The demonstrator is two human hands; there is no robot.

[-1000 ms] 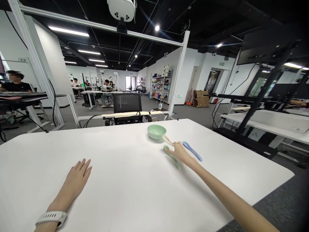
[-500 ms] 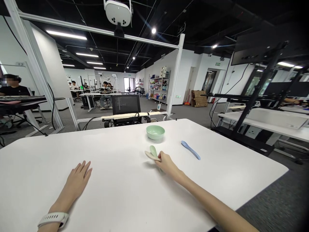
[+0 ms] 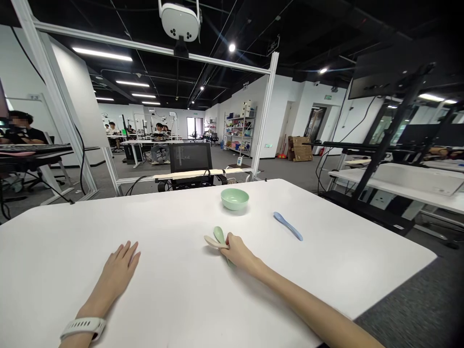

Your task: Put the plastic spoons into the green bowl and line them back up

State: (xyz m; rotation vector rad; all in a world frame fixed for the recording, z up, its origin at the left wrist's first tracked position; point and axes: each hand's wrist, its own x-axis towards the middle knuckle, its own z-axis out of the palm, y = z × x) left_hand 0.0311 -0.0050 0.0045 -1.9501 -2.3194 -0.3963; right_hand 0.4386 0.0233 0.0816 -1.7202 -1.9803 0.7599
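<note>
My right hand [image 3: 237, 252] is closed around a green spoon [image 3: 219, 234] and a beige spoon [image 3: 213, 242], which cross each other. Their bowls stick out to the left of my fingers, low over the white table [image 3: 174, 299]. Behind them a green bowl [image 3: 235, 199] stands upright. To the right of the bowl lies a blue spoon [image 3: 288, 226], touched by neither hand. Flat on the table at the left rests my left hand [image 3: 118, 270], fingers stretched out and holding nothing.
A metal frame [image 3: 264, 116] rises beyond the table's far edge, with a white device [image 3: 180, 21] on its top bar. A black mesh chair [image 3: 191, 158] stands behind that edge. Other people sit at desks farther back and at the far left.
My right hand has moved left and slightly nearer to me, carrying the green and beige spoons. My left hand stays flat on the table.
</note>
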